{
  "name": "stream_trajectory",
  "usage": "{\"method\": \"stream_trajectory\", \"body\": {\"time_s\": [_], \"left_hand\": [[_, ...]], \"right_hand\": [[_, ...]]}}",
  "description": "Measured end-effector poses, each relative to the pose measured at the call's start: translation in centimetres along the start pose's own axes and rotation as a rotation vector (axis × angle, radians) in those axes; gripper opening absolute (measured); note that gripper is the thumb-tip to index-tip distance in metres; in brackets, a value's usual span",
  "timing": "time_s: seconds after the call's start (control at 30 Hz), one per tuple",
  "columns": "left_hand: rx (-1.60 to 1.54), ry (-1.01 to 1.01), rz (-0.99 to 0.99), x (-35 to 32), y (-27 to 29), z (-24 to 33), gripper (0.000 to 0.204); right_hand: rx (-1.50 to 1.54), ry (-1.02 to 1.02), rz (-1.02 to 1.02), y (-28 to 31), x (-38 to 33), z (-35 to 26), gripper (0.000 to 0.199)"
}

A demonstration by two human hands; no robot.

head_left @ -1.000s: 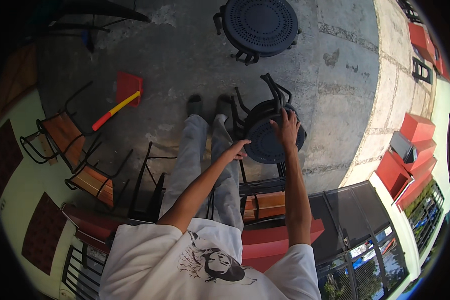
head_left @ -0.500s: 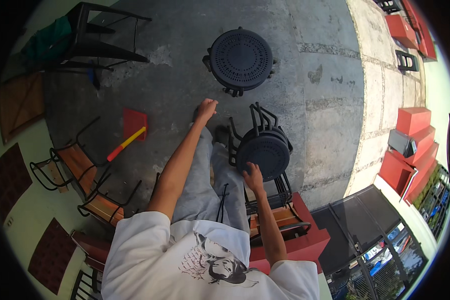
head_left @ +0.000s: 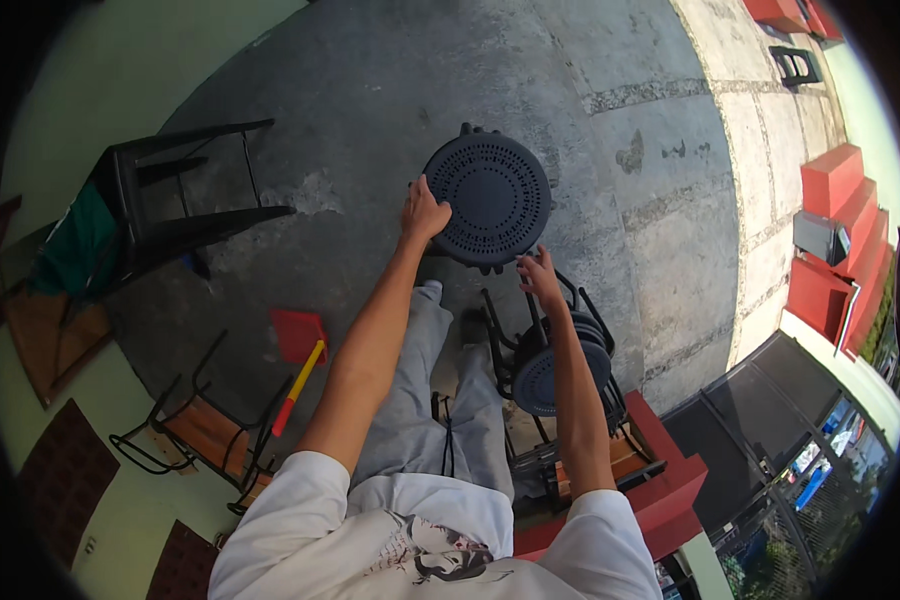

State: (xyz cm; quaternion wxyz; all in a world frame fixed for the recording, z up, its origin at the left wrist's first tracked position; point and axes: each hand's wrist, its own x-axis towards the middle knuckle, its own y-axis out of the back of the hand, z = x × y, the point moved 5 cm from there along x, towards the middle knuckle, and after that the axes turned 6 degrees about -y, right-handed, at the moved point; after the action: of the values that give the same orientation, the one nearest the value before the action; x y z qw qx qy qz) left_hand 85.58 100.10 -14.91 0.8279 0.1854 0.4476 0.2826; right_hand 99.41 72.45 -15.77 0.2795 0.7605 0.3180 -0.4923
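A round dark grey stool [head_left: 488, 198] with a perforated seat stands on the floor in front of me, several leg ends poking out around its rim. My left hand [head_left: 426, 212] is closed on the left edge of that seat, its fingers curled at the rim. Just off the near right edge, my right hand [head_left: 541, 277] has its fingers apart and nothing in them. Under my right forearm, a second round stool [head_left: 535, 385] lies tilted with its legs pointing away, and more dark seats show behind it.
To the left are a tall black stool [head_left: 160, 235] with a green cloth [head_left: 75, 245], a red dustpan [head_left: 298, 335] with a yellow and red handle, and wooden-seated chairs [head_left: 205, 435]. A low red wall [head_left: 660, 490] runs at my right, near a dark gate [head_left: 760, 430].
I have come closer to the round stool. My left hand has reached its edge. My right hand has left the tilted stool and moved forward beside the first one.
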Motion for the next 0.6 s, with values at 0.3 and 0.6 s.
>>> {"method": "stream_trajectory", "body": {"time_s": [0.3,0.6], "left_hand": [[-0.13,0.039,-0.048,4.9,4.0,-2.0,0.07],[-0.654,-0.109,-0.091,-9.0,11.7,5.0,0.032]], "right_hand": [[0.279,-0.073,0.017,-3.9,-1.3,-2.7,0.076],[0.663,0.199,-0.029,-1.2,-18.7,-4.6,0.032]]}}
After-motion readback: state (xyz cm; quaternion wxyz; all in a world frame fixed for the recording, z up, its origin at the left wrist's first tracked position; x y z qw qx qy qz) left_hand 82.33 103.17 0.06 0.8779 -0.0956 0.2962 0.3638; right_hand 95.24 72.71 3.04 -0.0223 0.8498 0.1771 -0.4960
